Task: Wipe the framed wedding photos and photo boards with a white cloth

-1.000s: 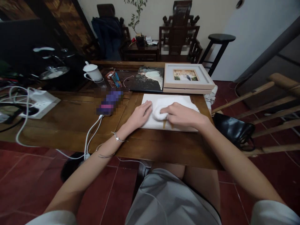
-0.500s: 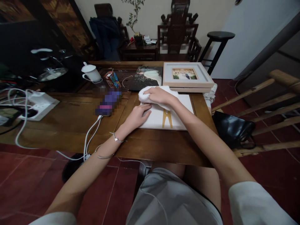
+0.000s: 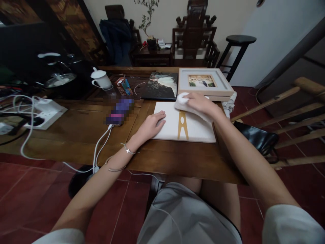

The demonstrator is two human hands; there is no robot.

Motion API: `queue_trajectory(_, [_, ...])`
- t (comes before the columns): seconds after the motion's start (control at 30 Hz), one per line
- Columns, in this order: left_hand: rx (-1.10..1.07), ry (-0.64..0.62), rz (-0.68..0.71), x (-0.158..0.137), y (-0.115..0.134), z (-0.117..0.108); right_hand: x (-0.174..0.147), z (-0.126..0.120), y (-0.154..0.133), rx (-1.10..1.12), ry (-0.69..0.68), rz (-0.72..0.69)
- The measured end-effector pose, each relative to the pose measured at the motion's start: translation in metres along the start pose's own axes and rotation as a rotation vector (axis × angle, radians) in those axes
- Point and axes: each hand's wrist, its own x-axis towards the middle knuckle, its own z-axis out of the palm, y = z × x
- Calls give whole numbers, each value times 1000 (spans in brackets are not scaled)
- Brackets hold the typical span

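A flat white panel (image 3: 167,130) with a gold A-like figure (image 3: 182,125) lies near the table's front edge. My left hand (image 3: 153,124) rests on its left side, fingers stretched out flat and holding nothing. In my right hand (image 3: 200,102) is a folded white cloth (image 3: 182,101), pressed on the upper right part of the panel and over the top of the gold figure. The panel's upper right corner is hidden beneath the cloth and my right hand.
Behind the panel lie a dark picture (image 3: 162,86) and a pale framed picture (image 3: 218,83). A phone (image 3: 119,113) on a charging cable, a small box (image 3: 123,86), a lidded white cup (image 3: 101,79) and a power strip (image 3: 48,115) stand left. A wooden chair (image 3: 286,115) is at the right.
My right hand has moved the cloth rightward across the panel, baring its upper left part and more of the gold figure. My left hand stays on the left side.
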Motion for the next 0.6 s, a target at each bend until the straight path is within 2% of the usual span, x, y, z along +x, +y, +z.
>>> queue_trajectory(0.13, [15, 9, 1, 0, -2, 3, -33, 1, 29, -56, 100, 32])
queue_trajectory(0.2, [35, 11, 3, 0, -3, 4, -52, 2, 34, -79, 96, 33])
queue_trajectory(0.33, [68, 12, 16, 0, -2, 6, -100, 4, 22, -124, 6, 10])
queue_trajectory(0.47, [91, 12, 17, 0, -2, 7, -150, 2, 1, -128, -95, -84])
queue_trajectory(0.6, [121, -40, -31, -1, -5, 10, -177, -1, -1, -74, -201, -119])
